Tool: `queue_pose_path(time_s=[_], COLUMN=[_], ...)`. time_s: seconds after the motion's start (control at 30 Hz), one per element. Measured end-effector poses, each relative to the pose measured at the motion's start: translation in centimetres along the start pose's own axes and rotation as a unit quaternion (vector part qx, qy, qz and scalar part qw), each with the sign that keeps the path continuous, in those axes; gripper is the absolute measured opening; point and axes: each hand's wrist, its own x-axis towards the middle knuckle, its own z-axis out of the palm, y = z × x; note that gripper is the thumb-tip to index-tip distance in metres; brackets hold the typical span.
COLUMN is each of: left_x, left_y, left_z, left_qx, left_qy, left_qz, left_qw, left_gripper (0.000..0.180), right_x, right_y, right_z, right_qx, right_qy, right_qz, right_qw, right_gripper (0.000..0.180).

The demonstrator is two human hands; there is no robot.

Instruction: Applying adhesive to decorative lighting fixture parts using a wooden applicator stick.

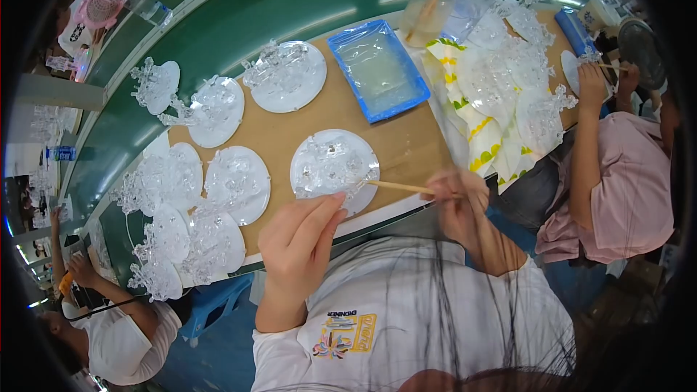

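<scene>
In front of me a round white disc (312, 187) carries a cluster of clear plastic pieces (332, 151). My left hand (301, 236) is closed, thumb and fingers pinched at the disc's near edge; the exact grip is partly hidden. A thin wooden stick (398, 186) is held in my right hand (465, 203), which is closed around its outer end and slightly blurred. The stick's tip meets the clear pieces near the disc's right edge. Beyond the disc lies a blue tray (418, 98) lined with clear film, holding a pale, translucent liquid or gel.
Similar discs with clear pieces (238, 185) cover the left of the brown board (406, 152). More are heaped at right on a patterned sheet (479, 134). Two bottles (428, 11) (470, 1) stand at the back. A co-worker (617, 174) sits at right, another (120, 334) at left.
</scene>
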Motion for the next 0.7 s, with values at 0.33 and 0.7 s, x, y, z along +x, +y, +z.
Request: queue_pose_path(time_s=[0.33, 0.7], left_x=[-0.6, -0.1], left_y=[0.0, 0.5], left_z=[0.0, -0.2], left_qx=[-0.012, 0.010], left_qy=[-0.019, -0.014], left_qz=[-0.045, -0.036], left_qw=[0.999, 0.999], left_gripper=[0.037, 0.034], right_x=[2.3, -0.1], right_y=[2.1, 0.8], right_z=[-0.1, -1.0], right_qx=[0.031, -0.020], right_qy=[0.048, -0.003], right_qz=[0.074, -0.009], right_qw=[0.996, 1.000], right_gripper=[0.020, 0.022])
